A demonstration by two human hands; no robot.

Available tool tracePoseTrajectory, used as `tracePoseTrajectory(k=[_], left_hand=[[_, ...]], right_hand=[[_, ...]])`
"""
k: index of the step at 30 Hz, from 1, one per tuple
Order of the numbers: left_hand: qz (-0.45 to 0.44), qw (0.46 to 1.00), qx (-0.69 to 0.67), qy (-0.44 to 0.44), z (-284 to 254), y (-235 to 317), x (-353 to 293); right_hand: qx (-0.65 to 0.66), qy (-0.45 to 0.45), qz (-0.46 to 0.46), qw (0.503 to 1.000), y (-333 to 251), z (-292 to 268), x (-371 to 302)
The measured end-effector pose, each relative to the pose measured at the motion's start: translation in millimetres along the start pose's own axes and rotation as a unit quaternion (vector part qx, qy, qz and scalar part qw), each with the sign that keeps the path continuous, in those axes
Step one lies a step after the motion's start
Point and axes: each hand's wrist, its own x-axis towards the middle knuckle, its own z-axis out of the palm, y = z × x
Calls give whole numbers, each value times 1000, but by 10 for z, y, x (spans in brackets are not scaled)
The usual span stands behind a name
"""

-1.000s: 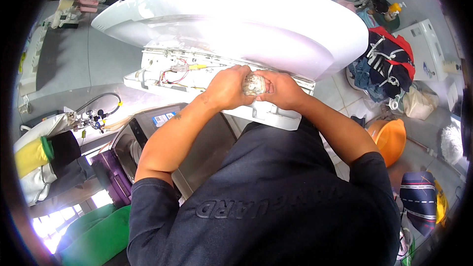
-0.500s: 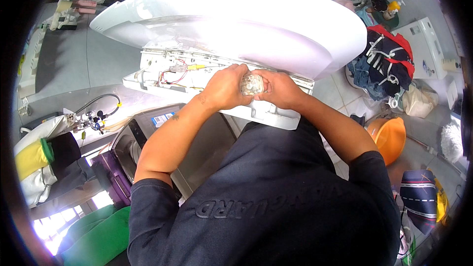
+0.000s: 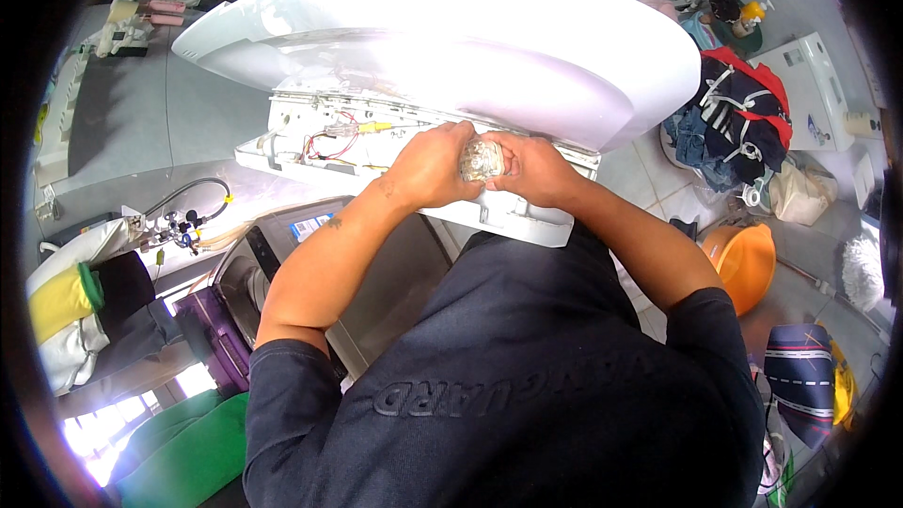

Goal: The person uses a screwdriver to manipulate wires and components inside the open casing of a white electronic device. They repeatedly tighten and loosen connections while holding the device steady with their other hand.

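Observation:
Both my hands are closed around a small round clear piece (image 3: 481, 160), glassy with a ridged surface; its exact kind I cannot tell. My left hand (image 3: 433, 167) grips its left side, and my right hand (image 3: 539, 171) holds it from the right, fingertips partly hidden. Beneath the hands lies a white open housing (image 3: 263, 158) with a metal strip, red wires (image 3: 344, 143) and a yellow connector (image 3: 375, 128) to the left of my left hand. Behind it rises a large curved glossy white panel (image 3: 451, 38), tilted up.
A grey-topped appliance (image 3: 386, 292) stands left of my body. Further left sit a gauge set with hoses (image 3: 183, 226) and a purple case (image 3: 212, 334). To the right are a heap of clothes (image 3: 729, 118), an orange basin (image 3: 748, 268) and a white box (image 3: 804, 85).
Hardly anything differs. The clear piece looks slightly turned between my fingers, while both arms and the white panel keep their places.

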Motion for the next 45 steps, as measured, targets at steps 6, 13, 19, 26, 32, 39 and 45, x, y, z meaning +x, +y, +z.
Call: tracePoseTrajectory(k=[6, 13, 19, 26, 32, 39, 45], left_hand=[[6, 1000, 0, 10, 11, -19, 5], [1, 1000, 14, 9, 6, 27, -7], [2, 1000, 11, 9, 40, 15, -25], [-1, 1000, 1, 3, 30, 46, -15], [-14, 1000, -24, 15, 38, 0, -72], [-61, 997, -27, 27, 4, -25, -116], [-48, 997, -19, 52, -21, -30, -174]], right_hand=[[1, 13, -16, 1000, 31, 19, -2], [12, 11, -25, 1000, 51, 11, -9], [7, -11, 5, 1000, -34, -31, -44], [-12, 16, -28, 999, 110, 39, -34], [19, 40, -33, 998, 109, 34, -86], [6, 41, -38, 998, 190, 77, -55], [-32, 52, -28, 998, 210, 110, -46]])
